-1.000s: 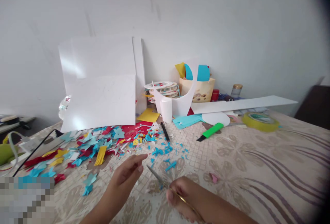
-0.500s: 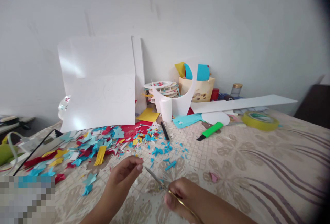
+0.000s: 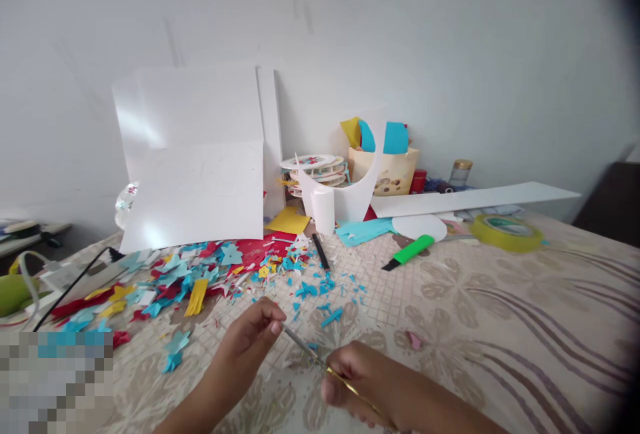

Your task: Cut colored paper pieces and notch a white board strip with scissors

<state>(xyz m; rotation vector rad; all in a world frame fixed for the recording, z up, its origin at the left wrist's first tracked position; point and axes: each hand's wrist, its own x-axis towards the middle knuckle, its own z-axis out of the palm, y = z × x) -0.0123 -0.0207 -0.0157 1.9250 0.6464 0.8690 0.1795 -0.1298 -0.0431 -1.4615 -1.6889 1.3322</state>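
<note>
My right hand (image 3: pixel 357 381) grips a pair of scissors (image 3: pixel 306 347) with gold handles. Their silver blades point up and left, and look nearly closed. The tips reach the fingertips of my left hand (image 3: pixel 257 331), which is pinched closed. Whatever lies between those fingers is too small or hidden to name. Both hands are above the patterned tablecloth (image 3: pixel 280 397). Just beyond the blades lie blue paper scraps (image 3: pixel 333 316), and a pink scrap (image 3: pixel 413 340) is to the right of my right hand.
Coloured paper cutouts (image 3: pixel 175 281) are heaped at the left. Behind them stand white boards (image 3: pixel 200 194). A black pen (image 3: pixel 321 252), a green cutter knife (image 3: pixel 413 251) and a yellow tape roll (image 3: pixel 507 232) lie farther back. A paper bag (image 3: pixel 395 174) stands by the wall.
My left fingertips have shifted slightly right, against the scissor tips. The blades look closer together, and a red speck seen at my left fingertips no longer shows.
</note>
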